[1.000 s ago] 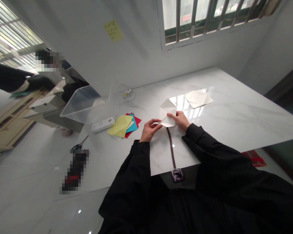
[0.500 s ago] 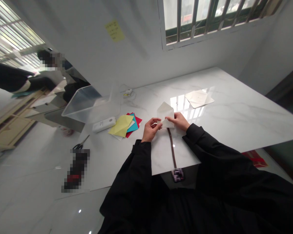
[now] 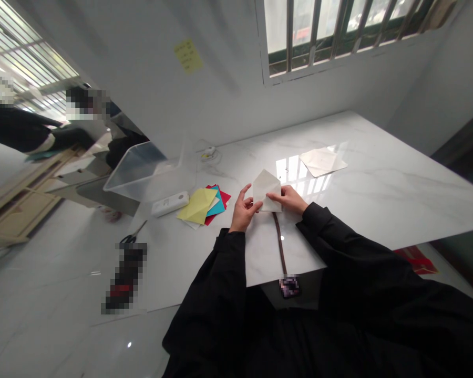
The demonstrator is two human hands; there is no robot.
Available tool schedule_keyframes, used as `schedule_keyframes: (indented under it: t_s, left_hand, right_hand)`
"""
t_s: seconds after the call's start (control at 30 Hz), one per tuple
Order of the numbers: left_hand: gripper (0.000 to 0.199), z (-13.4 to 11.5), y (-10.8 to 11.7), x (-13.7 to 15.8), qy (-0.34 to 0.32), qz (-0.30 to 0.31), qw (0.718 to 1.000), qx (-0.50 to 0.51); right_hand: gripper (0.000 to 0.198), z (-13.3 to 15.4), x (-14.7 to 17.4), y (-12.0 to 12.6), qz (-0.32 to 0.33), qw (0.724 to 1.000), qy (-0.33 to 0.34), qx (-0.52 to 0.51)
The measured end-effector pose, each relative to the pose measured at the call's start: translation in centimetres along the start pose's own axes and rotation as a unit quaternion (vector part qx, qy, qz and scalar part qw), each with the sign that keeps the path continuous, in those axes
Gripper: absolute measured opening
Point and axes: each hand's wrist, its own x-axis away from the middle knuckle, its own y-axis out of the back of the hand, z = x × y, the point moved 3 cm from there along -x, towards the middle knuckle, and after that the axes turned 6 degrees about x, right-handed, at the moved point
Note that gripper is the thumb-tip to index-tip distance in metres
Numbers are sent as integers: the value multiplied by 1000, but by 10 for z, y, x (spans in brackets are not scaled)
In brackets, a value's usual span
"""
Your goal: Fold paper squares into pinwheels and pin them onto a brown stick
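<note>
A small cream sheet of folded paper (image 3: 266,188), peaked at the top like an envelope, is held up between my two hands over the marble-patterned table (image 3: 382,199). My left hand (image 3: 244,212) pinches its lower left corner with the thumb, the index finger raised. On the other side, my right hand (image 3: 289,199) grips the right edge, its thumb pressed on the front. Below the paper a dark brown cord (image 3: 279,239) runs down past the table's near edge. Left of my left hand lie sheets of coloured paper, yellow (image 3: 199,205) on top, blue (image 3: 216,205) and red beneath.
Beyond my right hand rests another cream paper (image 3: 322,161). Leftward are a white power strip (image 3: 170,203), a clear plastic bin (image 3: 142,167), scissors (image 3: 131,237) and a blurred dark object (image 3: 125,278). Two people sit or stand at far left. A barred window is ahead.
The lower part of the paper, bent up under my thumbs before, now lies flat. My left fingers have spread and the index finger has lifted.
</note>
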Motion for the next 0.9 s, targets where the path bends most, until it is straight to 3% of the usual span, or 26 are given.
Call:
schedule_keyframes:
  t_s: [0.17, 0.63, 0.9]
  left_hand:
    - [96, 2, 2, -1, -2, -16, 1000, -4]
    - [65, 3, 2, -1, -3, -8, 1000, 7]
    - [60, 0, -1, 0, -10, 4, 1000, 7]
  right_hand:
    - [67, 0, 0, -2, 23, 999, 3, -22]
    - [47, -2, -1, -3, 31, 998, 7, 46]
    - [46, -3, -2, -2, 33, 998, 7, 60]
